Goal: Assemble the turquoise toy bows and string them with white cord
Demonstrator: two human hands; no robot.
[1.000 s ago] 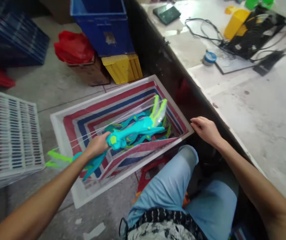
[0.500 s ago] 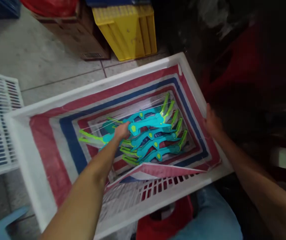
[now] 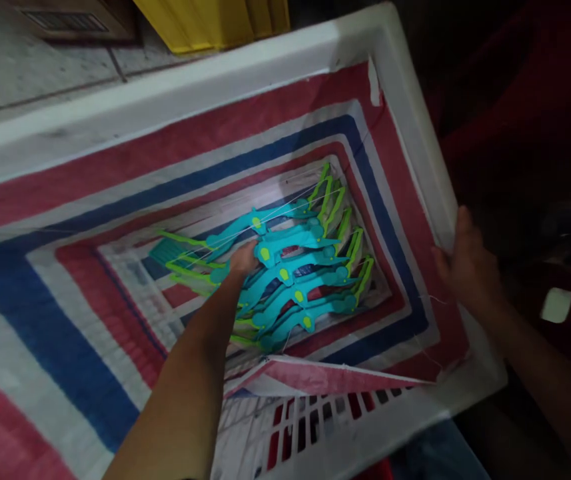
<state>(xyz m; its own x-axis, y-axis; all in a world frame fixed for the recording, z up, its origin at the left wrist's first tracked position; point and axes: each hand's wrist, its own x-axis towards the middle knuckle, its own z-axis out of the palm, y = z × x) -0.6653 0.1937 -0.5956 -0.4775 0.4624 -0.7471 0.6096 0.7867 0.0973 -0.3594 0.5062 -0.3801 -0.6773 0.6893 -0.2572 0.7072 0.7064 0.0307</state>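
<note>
Several teal toy bows (image 3: 325,258) with lime-green tips and thin white strings lie in an overlapping row inside a white plastic crate (image 3: 438,173). My left hand (image 3: 244,259) reaches down into the crate, its fingers closed round the middle of one toy bow (image 3: 292,237) near the far end of the row. That bow sits against its neighbours, and my fingertips are hidden behind its grip. On the crate's right rim rests my right hand (image 3: 470,270), thumb on the inner side and fingers curled over the edge.
Striped red, white and blue sheeting (image 3: 190,157) lines the crate, folded down at the near side where slotted wall (image 3: 310,427) shows. Beyond the far rim stand a yellow crate (image 3: 215,23) and a cardboard box (image 3: 75,20) on the tiled floor (image 3: 30,67). The right side is dark.
My view has come closer to the crate. The toy bow in my left hand has gone lower, in among the others. My right hand stays on the rim.
</note>
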